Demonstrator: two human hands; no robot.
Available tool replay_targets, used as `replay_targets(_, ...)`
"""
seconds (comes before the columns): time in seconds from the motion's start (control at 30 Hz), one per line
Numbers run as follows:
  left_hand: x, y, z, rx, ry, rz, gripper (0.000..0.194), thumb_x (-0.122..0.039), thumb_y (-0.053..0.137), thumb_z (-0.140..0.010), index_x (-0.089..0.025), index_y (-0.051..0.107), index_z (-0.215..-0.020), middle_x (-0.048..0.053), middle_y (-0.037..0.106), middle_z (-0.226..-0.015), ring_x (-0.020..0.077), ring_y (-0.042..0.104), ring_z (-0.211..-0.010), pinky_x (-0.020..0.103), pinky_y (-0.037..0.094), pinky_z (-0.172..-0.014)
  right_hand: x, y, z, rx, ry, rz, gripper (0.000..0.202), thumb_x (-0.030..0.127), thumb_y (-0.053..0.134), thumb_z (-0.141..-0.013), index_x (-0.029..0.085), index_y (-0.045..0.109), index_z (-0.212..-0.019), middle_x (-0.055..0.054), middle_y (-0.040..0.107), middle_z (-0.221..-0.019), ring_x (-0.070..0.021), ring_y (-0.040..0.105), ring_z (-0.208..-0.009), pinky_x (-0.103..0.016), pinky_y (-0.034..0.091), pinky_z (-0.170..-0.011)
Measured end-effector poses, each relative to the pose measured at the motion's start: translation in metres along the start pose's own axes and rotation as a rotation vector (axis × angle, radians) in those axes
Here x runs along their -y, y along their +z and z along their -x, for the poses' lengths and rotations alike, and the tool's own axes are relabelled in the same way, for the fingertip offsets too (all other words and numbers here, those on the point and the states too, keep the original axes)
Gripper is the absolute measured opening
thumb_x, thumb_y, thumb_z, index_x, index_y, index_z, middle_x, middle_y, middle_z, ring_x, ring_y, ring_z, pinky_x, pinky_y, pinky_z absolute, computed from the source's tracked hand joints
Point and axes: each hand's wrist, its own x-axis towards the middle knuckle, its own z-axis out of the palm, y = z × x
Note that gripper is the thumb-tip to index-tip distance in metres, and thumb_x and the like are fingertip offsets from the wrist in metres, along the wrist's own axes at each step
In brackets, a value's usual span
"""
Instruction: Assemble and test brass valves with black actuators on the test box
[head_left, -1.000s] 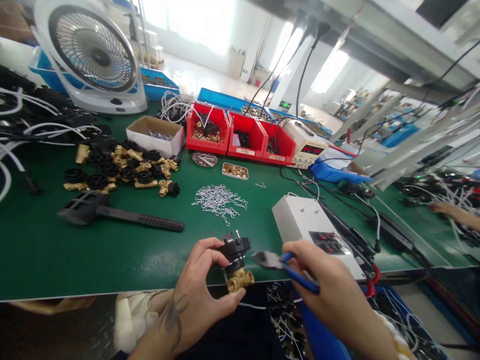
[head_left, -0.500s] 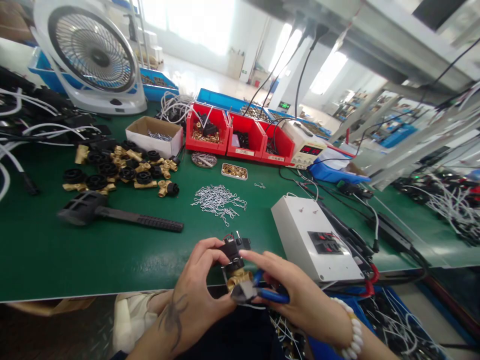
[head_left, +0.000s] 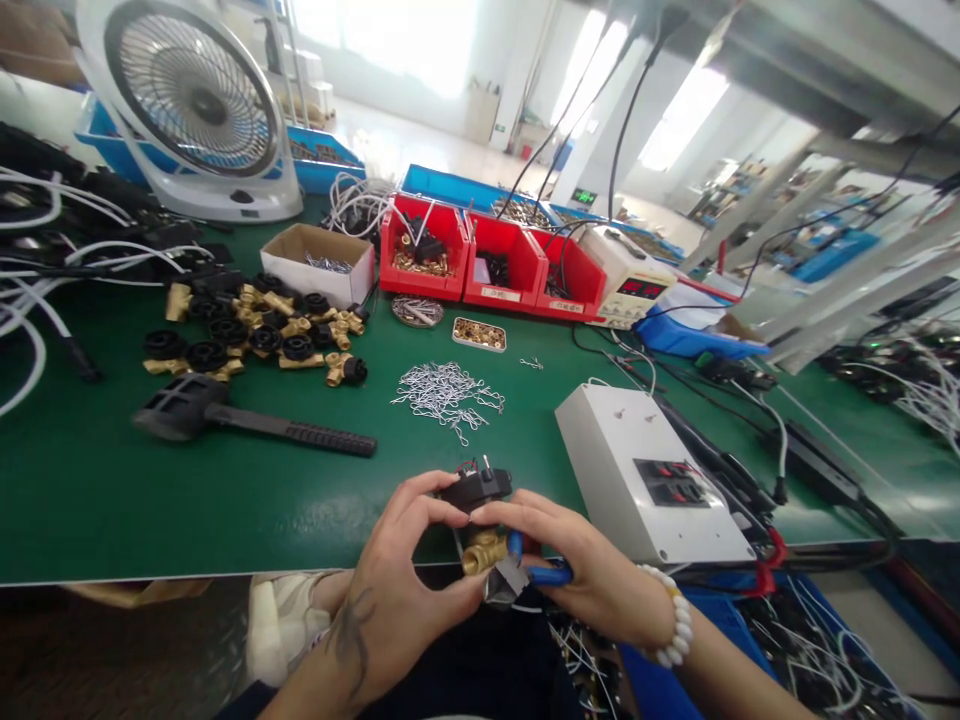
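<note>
Left hand (head_left: 409,560) half curled, gripping brass-bodied valve (head_left: 484,552) inside its curve, right hand (head_left: 589,565) clasping pliers (head_left: 510,577)

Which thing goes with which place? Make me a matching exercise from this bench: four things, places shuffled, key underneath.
Things
1. brass fitting with a black top
2. white fan
3. blue-handled pliers
4. black hammer

Places
A. standing upright at the back left
B. lying on the near left part of the green bench
C. held between the thumb and fingers of the left hand
D. in the right hand

Pairs: 1-C, 2-A, 3-D, 4-B
</note>
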Motion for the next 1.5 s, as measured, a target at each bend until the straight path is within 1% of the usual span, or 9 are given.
replay_targets(0.13,-0.002,-0.002,-0.002,0.019,-0.033,0.002,0.027,-0.016,0.072,-0.070,-0.024,0.059,-0.092,0.008,0.056,-0.123,0.0284,0.057,-0.116,0.053,0.048,-0.098,0.010,-0.005,0.008,-0.114,0.051,0.131,0.041,0.015,0.059,-0.088,0.025,0.055,-0.128,-0.003,0.066,-0.097,-0.0149,0.064,-0.079,-0.026,0.053,-0.068)
replay_targets(0.3,-0.003,-0.002,-0.001,0.010,-0.050,-0.022,0.027,-0.019,0.074,-0.070,-0.025,0.058,-0.092,0.005,0.054,-0.126,0.0278,0.055,-0.118,0.054,0.046,-0.100,0.008,-0.005,0.026,-0.774,0.101,0.515,0.022,0.010,0.050,-0.088,0.024,0.056,-0.105,-0.003,0.063,-0.089,-0.0150,0.062,-0.072,-0.025,0.050,-0.063)
replay_targets(0.47,-0.004,-0.002,-0.001,0.028,-0.055,-0.035,0.027,-0.018,0.073,-0.069,-0.024,0.058,-0.090,0.007,0.053,-0.124,0.0290,0.056,-0.116,0.057,0.046,-0.099,0.007,-0.005,0.029,-0.376,0.198,0.679,0.019,0.011,0.045,-0.088,0.021,0.060,-0.093,-0.003,0.064,-0.074,-0.0173,0.062,-0.060,-0.027,0.048,-0.053)
replay_targets(0.67,-0.005,-0.003,-0.002,0.007,-0.040,-0.032,0.027,-0.019,0.073,-0.070,-0.024,0.057,-0.091,0.007,0.054,-0.124,0.0290,0.057,-0.115,0.056,0.048,-0.097,0.021,-0.011,0.032,-0.817,0.177,0.605,0.016,0.013,0.052,-0.087,0.025,0.055,-0.099,-0.001,0.066,-0.084,-0.0145,0.064,-0.070,-0.023,0.050,-0.064)
replay_targets(0.83,-0.003,0.000,-0.001,0.002,-0.030,-0.045,0.027,-0.019,0.074,-0.069,-0.024,0.056,-0.090,0.007,0.053,-0.122,0.0289,0.056,-0.115,0.056,0.047,-0.097,0.018,-0.011,0.026,-0.286,0.205,0.774,0.022,0.005,0.045,-0.077,0.022,0.056,-0.084,0.000,0.060,-0.066,-0.0149,0.055,-0.049,-0.025,0.040,-0.046)
replay_targets(1.0,-0.004,0.003,0.000,-0.003,-0.029,-0.042,0.029,-0.019,0.074,-0.071,-0.025,0.055,-0.091,0.005,0.053,-0.124,0.0260,0.055,-0.115,0.051,0.047,-0.099,0.025,-0.019,0.023,-0.656,0.178,0.655,0.014,0.013,0.049,-0.086,0.023,0.054,-0.094,-0.001,0.064,-0.078,-0.0149,0.061,-0.063,-0.024,0.047,-0.057)
replay_targets(1.2,-0.001,0.002,0.001,-0.008,0.007,-0.083,0.030,-0.018,0.074,-0.068,-0.024,0.055,-0.090,0.006,0.054,-0.122,0.0269,0.056,-0.114,0.050,0.048,-0.097,0.019,-0.014,0.023,-0.220,0.238,0.754,0.021,0.006,0.045,-0.077,0.022,0.057,-0.084,-0.001,0.061,-0.067,-0.0170,0.058,-0.053,-0.026,0.041,-0.047)
replay_targets(1.37,-0.002,0.004,0.001,-0.029,0.012,-0.072,0.028,-0.017,0.073,-0.068,-0.024,0.055,-0.089,0.006,0.055,-0.121,0.0262,0.057,-0.112,0.048,0.048,-0.098,0.024,-0.017,0.027,-0.674,0.140,0.655,0.018,0.009,0.050,-0.085,0.024,0.052,-0.095,0.000,0.062,-0.080,-0.0140,0.059,-0.061,-0.023,0.046,-0.056)
replay_targets(1.5,-0.002,0.003,0.001,-0.029,0.014,-0.087,0.030,-0.017,0.074,-0.067,-0.023,0.054,-0.089,0.007,0.055,-0.121,0.0274,0.057,-0.112,0.050,0.048,-0.098,0.022,-0.014,0.023,-0.303,0.146,0.766,0.023,0.002,0.045,-0.076,0.024,0.052,-0.082,0.002,0.056,-0.064,-0.0148,0.052,-0.048,-0.025,0.038,-0.046)
